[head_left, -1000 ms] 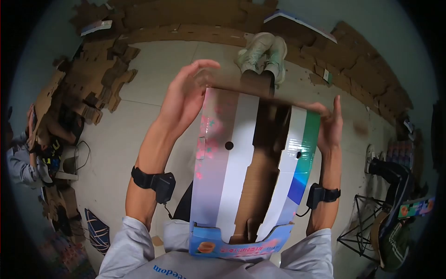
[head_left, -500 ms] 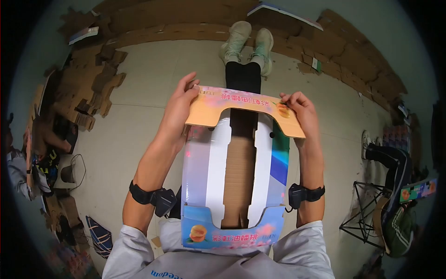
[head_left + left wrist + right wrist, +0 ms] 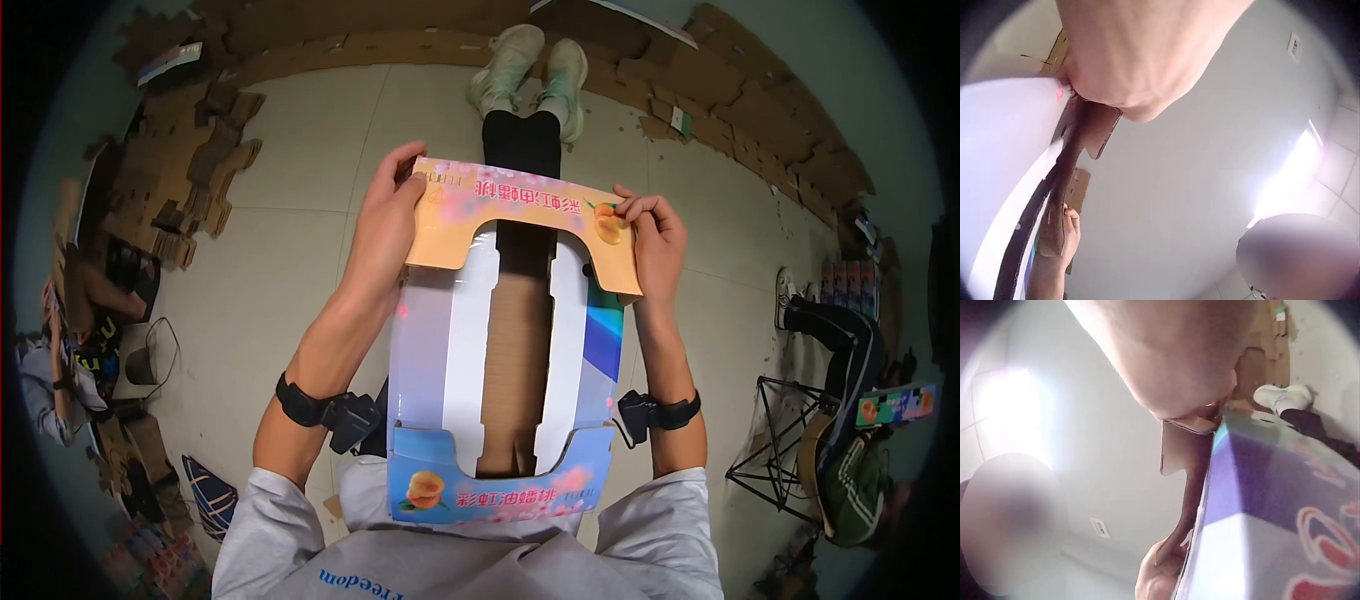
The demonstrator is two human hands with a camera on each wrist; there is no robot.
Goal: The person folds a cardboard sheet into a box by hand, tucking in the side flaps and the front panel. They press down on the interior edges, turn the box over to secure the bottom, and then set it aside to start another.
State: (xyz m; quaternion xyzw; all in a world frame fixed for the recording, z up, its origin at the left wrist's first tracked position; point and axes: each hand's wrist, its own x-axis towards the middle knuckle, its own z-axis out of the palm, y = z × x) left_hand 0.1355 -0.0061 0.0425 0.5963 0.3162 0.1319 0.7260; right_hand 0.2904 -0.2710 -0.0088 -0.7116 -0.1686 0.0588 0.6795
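Observation:
A printed cardboard fruit box [image 3: 425, 350] lies over the person's lap, its long middle gap showing brown board inside. At its far end a cut-out orange-and-pink end flap [image 3: 535, 195] leans inward, with a peach picture on it. My left hand [image 3: 383, 235] grips this flap's left end, thumb on the printed face. The right hand [image 3: 655, 245] holds the opposite end with curled fingers. A blue end flap [image 3: 545, 490] with a similar cut-out stands nearest the body. In the left wrist view, the far flap's brown inner side [image 3: 1100, 134] shows below the hand.
Flattened cardboard [image 3: 195, 180] is heaped at the left, and more lines the far wall [image 3: 750, 120]. A black wire frame [image 3: 775, 450] stands at the right near another person's leg [image 3: 850, 350]. The wearer's outstretched shoes [image 3: 510, 70] lie beyond the box.
The far flap, blurred and edge-on a second ago, has tipped inward, so its printed face shows. Both hands have closed onto its ends, and the box has straightened and shifted left in view.

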